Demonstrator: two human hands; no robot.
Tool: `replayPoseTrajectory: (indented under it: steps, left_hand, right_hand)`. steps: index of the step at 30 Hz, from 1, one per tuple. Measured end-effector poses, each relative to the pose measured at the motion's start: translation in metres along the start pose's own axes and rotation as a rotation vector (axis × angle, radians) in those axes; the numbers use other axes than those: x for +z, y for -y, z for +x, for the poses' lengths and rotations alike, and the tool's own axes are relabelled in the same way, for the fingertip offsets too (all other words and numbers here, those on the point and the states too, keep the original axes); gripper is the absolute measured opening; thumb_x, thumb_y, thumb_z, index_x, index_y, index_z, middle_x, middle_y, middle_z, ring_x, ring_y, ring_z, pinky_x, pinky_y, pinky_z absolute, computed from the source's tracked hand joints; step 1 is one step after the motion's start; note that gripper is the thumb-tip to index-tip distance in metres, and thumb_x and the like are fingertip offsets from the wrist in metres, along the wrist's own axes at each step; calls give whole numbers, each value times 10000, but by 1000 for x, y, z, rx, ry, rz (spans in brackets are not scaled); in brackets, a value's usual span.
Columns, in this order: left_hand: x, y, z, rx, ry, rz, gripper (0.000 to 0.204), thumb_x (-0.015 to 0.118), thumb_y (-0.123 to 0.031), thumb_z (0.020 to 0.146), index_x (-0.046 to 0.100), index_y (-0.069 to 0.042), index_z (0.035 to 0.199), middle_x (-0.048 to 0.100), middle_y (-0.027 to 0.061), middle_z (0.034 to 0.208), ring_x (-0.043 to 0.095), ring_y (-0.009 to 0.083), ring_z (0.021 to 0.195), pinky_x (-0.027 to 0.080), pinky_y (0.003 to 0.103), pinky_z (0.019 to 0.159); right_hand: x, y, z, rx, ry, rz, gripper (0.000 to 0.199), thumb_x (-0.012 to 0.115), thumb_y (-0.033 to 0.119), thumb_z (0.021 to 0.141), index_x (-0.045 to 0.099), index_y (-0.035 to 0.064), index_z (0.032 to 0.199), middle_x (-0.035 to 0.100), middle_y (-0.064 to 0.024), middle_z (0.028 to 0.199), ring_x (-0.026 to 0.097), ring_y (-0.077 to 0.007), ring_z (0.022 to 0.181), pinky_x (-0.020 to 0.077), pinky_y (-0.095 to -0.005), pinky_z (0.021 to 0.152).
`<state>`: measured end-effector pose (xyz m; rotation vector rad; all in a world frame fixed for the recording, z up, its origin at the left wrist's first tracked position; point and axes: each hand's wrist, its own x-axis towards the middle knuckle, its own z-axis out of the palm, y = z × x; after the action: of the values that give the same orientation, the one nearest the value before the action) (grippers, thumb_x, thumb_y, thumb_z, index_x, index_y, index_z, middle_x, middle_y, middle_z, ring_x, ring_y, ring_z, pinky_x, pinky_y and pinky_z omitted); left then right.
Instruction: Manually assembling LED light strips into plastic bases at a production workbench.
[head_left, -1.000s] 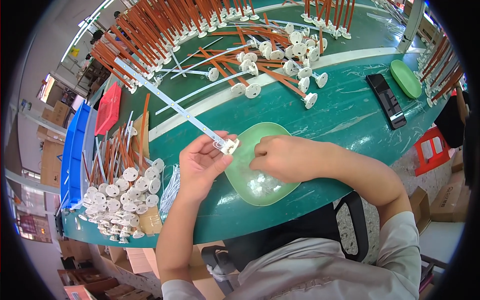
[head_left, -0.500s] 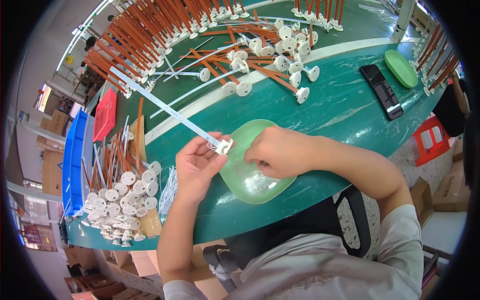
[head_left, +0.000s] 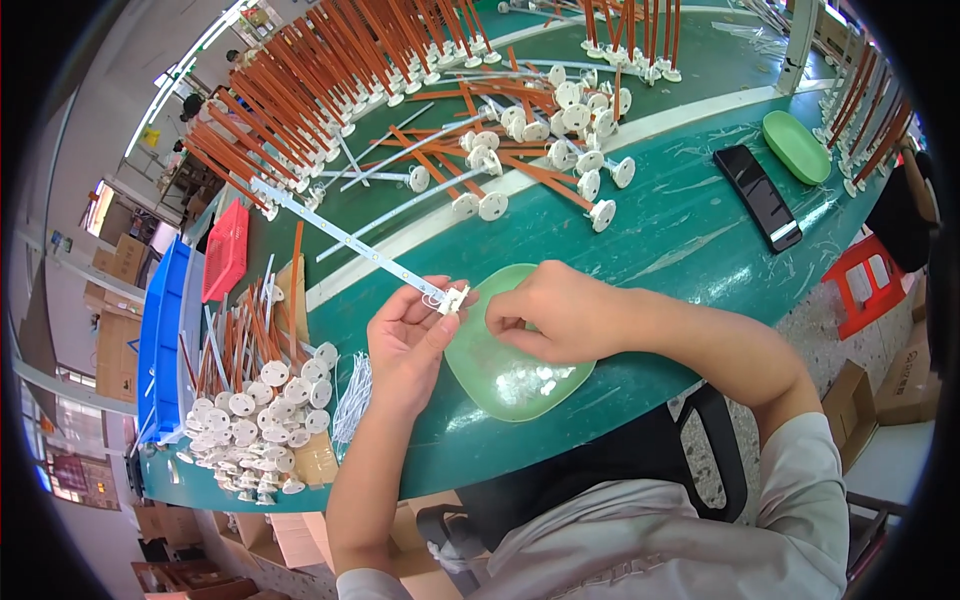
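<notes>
The left hand [head_left: 408, 345] pinches the white end cap [head_left: 455, 299] of an LED strip [head_left: 355, 246] between thumb and fingers. The cap lies at the fingertips; the strip extends from the grip toward 10 o'clock. The right hand [head_left: 560, 312] is positioned over the green bowl [head_left: 478, 378], fingers curled; whether they grasp a part cannot be determined from this angle. Small whitish pieces [head_left: 546, 378] lie in the bowl, at 6 o'clock from the right hand.

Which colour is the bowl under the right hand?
The bowl is light green, seen best in the head view.
</notes>
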<state>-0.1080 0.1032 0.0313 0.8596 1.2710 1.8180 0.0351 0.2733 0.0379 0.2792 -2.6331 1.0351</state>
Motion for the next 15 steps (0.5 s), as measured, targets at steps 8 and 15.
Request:
replayPoseTrajectory:
  steps: [8, 15]
  left_hand:
    - [19, -10, 18, 49, -32, -61, 356, 594, -30, 918, 501, 45, 1253, 615, 202, 1207, 606, 336, 1138, 521, 358, 959]
    - [27, 0, 10, 91, -13, -359, 336, 588, -53, 931, 503, 20, 1247, 608, 175, 1220, 571, 335, 1185, 468, 409, 1013]
  right_hand:
    - [-4, 3, 2, 1, -181, 108, 87, 677, 110, 819, 657, 26, 832, 681, -129, 750, 689, -264, 698, 534, -340, 620]
    - [13, 2, 4, -182, -505, 42, 77, 716, 70, 784, 674, 32, 836, 684, -120, 755, 659, -278, 642, 510, -350, 576]
